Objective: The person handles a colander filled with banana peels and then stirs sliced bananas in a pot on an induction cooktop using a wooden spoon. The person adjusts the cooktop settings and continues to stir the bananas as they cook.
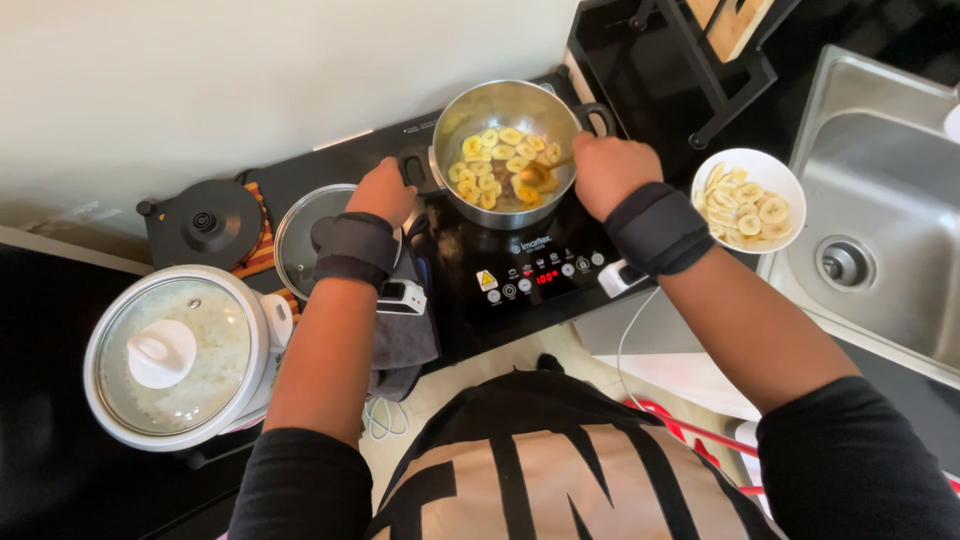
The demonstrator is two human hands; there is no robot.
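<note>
Both hands meet the steel pot (pixel 505 150) on the black induction cooktop (pixel 520 270) straight ahead: the left hand (pixel 382 192) clamps its near-left handle, while the right hand (pixel 608 170), closer to the plantain slices (pixel 500 165), grips a spoon (pixel 540 172) angled leftward into them.

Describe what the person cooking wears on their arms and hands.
Both hands, left hand and right hand, are bare. Each wrist carries a wide black padded fabric wrist band. Black long sleeves are pushed up, leaving the forearms uncovered.
</note>
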